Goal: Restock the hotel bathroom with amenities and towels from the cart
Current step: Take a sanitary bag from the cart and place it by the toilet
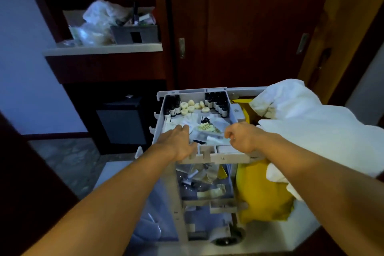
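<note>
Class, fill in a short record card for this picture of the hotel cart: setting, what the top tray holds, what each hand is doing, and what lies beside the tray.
setting: dim hotel room, cart before a dark wooden wardrobe
top tray: dark small bottles, round pale soaps, loose sachets
left hand: fingers spread flat over the sachets
right hand: fingers curled at the tray's right side; whether it holds anything is unclear
beside tray: white linen over a yellow bag

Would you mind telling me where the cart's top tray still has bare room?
Little: a grey strip of tray floor between soap rounds and sachets. Bottles fill both back corners; sachets and both hands, left hand and right hand, crowd the front.
</note>
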Tool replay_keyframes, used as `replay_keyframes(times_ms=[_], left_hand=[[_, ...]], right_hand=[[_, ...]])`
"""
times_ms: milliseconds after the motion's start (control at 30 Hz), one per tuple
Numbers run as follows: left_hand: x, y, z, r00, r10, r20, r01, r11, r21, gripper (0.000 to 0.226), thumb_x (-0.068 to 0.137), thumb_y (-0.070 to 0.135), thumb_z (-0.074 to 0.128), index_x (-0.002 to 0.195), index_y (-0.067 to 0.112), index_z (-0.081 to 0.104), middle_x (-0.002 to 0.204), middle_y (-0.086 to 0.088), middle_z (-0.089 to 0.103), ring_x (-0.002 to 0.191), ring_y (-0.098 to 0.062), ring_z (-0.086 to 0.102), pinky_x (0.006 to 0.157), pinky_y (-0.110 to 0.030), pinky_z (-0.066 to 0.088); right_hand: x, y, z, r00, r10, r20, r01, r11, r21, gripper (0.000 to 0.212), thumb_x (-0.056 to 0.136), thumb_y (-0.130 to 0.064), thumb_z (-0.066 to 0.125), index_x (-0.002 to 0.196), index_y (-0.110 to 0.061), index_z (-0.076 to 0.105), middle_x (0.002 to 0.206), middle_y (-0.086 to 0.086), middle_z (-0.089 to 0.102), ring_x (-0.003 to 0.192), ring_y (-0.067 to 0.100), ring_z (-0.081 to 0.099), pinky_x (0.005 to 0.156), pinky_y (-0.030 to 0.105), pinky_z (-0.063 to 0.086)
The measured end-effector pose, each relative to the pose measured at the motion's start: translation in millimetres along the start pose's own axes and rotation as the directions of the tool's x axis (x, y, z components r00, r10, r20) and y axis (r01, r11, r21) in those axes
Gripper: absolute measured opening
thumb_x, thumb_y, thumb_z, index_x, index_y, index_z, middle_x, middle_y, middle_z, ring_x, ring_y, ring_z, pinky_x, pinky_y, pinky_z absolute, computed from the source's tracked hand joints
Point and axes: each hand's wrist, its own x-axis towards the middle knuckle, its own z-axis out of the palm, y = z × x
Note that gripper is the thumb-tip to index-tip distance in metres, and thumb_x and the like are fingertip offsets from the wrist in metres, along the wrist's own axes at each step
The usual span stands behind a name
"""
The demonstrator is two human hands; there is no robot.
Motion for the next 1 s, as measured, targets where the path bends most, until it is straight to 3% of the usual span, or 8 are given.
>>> replay_keyframes(times_ms=[133,333,433,500,567,700,900,1000], left_hand=[[44,-13,10,0.997,-0.034,0.066,0.038,0.998,-0.055,0.066,0.096,0.051,0.054,0.147,0.015,0.034,0.151,-0.006,0.037,0.127,-0.029,0.049,0.096,-0.039,0.044],[107,-25,21,0.986,-0.072,0.148,0.077,0.996,-0.033,0.06,0.095,0.042,0.058,0.143,0.014,0.038,0.148,-0.008,0.038,0.123,-0.032,0.052,0.099,-0.043,0.046],[131,-27,26,0.986,-0.086,0.14,0.092,0.995,-0.032,0.052,0.097,0.036,0.056,0.141,0.015,0.04,0.146,-0.007,0.039,0.12,-0.031,0.053,0.098,-0.045,0.046],[144,-28,31,0.987,-0.09,0.13,0.094,0.995,-0.031,0.047,0.097,0.03,0.056,0.139,0.016,0.043,0.144,-0.007,0.04,0.121,-0.031,0.051,0.098,-0.044,0.046],[155,-30,38,0.991,-0.083,0.102,0.085,0.996,-0.012,0.041,0.097,0.023,0.056,0.136,0.018,0.047,0.142,-0.007,0.042,0.124,-0.03,0.048,0.099,-0.043,0.045],[176,-39,48,0.995,-0.075,0.072,0.074,0.997,0.011,0.036,0.096,0.013,0.056,0.131,0.018,0.052,0.139,-0.006,0.045,0.124,-0.029,0.045,0.099,-0.042,0.044],[195,-44,59,0.952,-0.222,0.21,0.222,0.975,0.022,0.086,0.09,0.042,0.067,0.152,0.013,0.015,0.149,-0.019,0.035,0.131,-0.038,0.044,0.103,-0.046,0.043],[206,-46,59,0.935,-0.242,0.26,0.249,0.968,0.006,0.107,0.088,0.048,0.069,0.156,0.006,-0.002,0.15,-0.021,0.041,0.133,-0.037,0.046,0.105,-0.046,0.043]], right_hand=[[43,13,3,0.998,-0.004,0.06,0.003,1.0,0.008,0.031,0.099,-0.014,0.053,0.128,-0.021,0.061,0.134,0.012,0.057,0.111,0.033,0.058,0.089,0.039,0.051],[115,22,10,0.989,-0.065,0.131,0.061,0.998,0.032,0.022,0.096,-0.022,0.061,0.117,-0.021,0.067,0.126,0.007,0.063,0.108,0.029,0.061,0.093,0.039,0.053],[144,24,12,0.985,-0.105,0.137,0.098,0.993,0.062,0.015,0.093,-0.016,0.061,0.103,-0.025,0.068,0.125,0.006,0.064,0.106,0.027,0.062,0.085,0.034,0.051],[157,27,15,0.983,-0.125,0.138,0.115,0.991,0.074,0.022,0.093,-0.009,0.057,0.097,-0.028,0.067,0.125,0.005,0.064,0.103,0.026,0.062,0.077,0.029,0.046],[167,28,19,0.982,-0.13,0.139,0.121,0.99,0.07,0.024,0.092,-0.009,0.058,0.102,-0.027,0.07,0.123,0.004,0.065,0.106,0.025,0.062,0.077,0.027,0.044],[187,29,24,0.982,-0.124,0.14,0.106,0.986,0.13,0.018,0.091,-0.011,0.061,0.092,-0.027,0.069,0.114,0.004,0.068,0.101,0.023,0.064,0.082,0.027,0.049],[200,34,29,0.973,-0.131,0.19,0.094,0.977,0.191,0.01,0.091,-0.016,0.065,0.094,-0.025,0.068,0.111,0.002,0.067,0.1,0.02,0.063,0.085,0.028,0.049],[206,36,29,0.975,-0.105,0.197,0.066,0.978,0.196,0.021,0.089,-0.014,0.066,0.074,-0.026,0.059,0.089,-0.006,0.059,0.086,0.018,0.059,0.074,0.024,0.044]])
